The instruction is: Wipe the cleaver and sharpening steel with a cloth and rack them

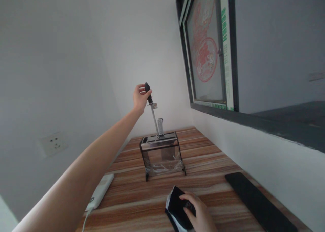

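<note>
My left hand (pixel 141 96), fingers closed, grips the black handle of a sharpening steel (pixel 154 118) above a knife block (pixel 159 144). The steel slants, and its lower end meets the block's slotted metal top; how deep it goes in is hard to see. A small pale tag hangs by its guard. Just beside the rod, a grey upright piece with a dark tip (pixel 160 126) stands in the block. The block has clear sides and a black frame. Low in the view, my right hand (pixel 199 213) is closed on a soft black packet with white edges (pixel 175 205).
The wood-grain table (pixel 132 194) runs back to a white wall. A white power strip (pixel 101 191) with a cable lies at the left, and a long black flat object (pixel 256 200) at the right. A wall socket (pixel 53 144) and a dark-framed window (pixel 207 46) flank the table.
</note>
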`<state>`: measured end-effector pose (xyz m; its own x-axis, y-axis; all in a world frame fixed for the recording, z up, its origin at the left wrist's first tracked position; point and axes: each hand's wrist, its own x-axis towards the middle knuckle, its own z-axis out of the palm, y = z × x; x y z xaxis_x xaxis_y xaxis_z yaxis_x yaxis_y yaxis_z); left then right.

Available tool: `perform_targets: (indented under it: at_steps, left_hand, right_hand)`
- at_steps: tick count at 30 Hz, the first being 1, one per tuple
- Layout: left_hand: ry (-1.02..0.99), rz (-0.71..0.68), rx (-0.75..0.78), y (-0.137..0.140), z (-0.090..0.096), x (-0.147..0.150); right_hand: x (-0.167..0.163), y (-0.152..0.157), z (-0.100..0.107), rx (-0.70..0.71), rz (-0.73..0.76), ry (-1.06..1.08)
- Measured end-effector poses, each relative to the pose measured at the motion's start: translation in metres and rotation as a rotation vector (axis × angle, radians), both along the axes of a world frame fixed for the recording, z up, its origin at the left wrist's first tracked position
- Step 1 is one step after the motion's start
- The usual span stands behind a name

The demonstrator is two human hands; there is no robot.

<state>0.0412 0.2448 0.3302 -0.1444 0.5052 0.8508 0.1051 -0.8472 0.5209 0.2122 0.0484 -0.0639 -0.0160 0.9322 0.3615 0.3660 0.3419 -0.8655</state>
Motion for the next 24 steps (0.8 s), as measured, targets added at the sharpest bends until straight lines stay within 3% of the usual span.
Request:
perform_targets:
  at_steps: [15, 24]
  left_hand:
    - [0.013, -0.02, -0.026, -0.002, -0.01, 0.002]
    - [0.016, 0.001, -0.03, -0.001, -0.013, -0.006]
  right_hand:
    - [-0.005, -0.008, 0.012, -0.007, -0.014, -0.032]
    - [-0.007, -0.008, 0.007, 0.009, -0.032, -0.016]
